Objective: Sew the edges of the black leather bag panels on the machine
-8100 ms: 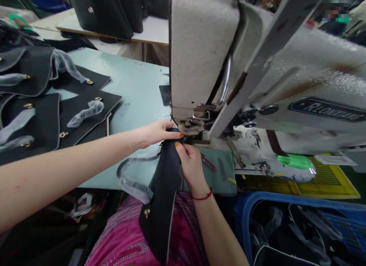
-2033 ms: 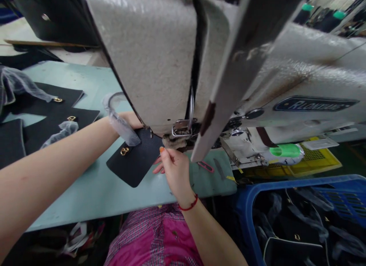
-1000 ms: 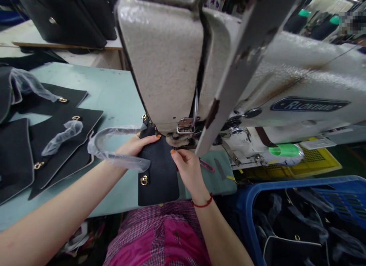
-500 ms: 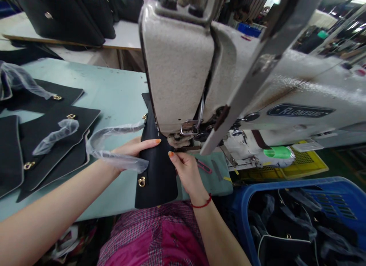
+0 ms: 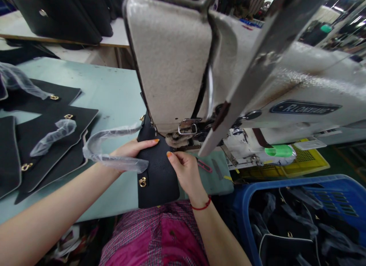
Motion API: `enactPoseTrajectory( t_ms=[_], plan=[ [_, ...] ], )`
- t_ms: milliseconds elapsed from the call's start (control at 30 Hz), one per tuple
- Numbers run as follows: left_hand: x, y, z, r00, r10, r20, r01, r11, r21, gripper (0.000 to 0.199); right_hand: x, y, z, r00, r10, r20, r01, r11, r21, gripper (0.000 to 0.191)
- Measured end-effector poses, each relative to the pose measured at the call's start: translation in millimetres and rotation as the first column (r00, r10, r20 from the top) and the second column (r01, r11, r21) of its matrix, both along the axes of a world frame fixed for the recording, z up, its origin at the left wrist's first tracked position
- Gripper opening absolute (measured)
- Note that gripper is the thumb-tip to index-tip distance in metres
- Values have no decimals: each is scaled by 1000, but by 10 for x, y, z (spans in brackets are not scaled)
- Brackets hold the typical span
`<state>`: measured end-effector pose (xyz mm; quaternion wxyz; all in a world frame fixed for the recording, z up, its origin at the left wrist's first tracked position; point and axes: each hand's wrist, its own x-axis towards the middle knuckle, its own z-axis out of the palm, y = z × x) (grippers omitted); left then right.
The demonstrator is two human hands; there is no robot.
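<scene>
A black leather bag panel (image 5: 160,178) lies under the head of a sewing machine (image 5: 171,60), its far end hidden behind the head. Gold rings hold a plastic-wrapped handle (image 5: 94,144) that loops out to the panel's left. My left hand (image 5: 128,149) grips the panel's left side, thumb on top and fingers hidden beneath, with the handle lying across the wrist. My right hand (image 5: 185,170) pinches the panel's right edge between thumb and fingers, just in front of the machine's presser foot area. The needle itself is not visible.
More black panels (image 5: 57,136) with wrapped handles overlap on the pale green table (image 5: 114,83) at left. A pink-handled cutter (image 5: 204,165) lies right of my right hand. A blue basket (image 5: 246,220) full of similar pieces stands at lower right; black bags (image 5: 63,18) stand behind.
The camera view has shifted slightly closer to the machine head. The panel's near end has swung a little to the right, while both hands keep nearly the same hold.
</scene>
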<state>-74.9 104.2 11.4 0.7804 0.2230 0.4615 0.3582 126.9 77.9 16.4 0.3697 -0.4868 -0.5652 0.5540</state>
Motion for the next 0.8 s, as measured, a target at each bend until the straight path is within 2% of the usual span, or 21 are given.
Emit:
enactPoseTrajectory(
  t_ms=[367,800],
  plan=[
    [-19,83,-79,997,70,16,-70,997,-29,55,-24,65,22,999,-13,41,11,998,66,46],
    [21,103,-38,992,126,-22,-126,992,17,55,-21,73,34,994,-25,102,14,993,115,49]
  ],
)
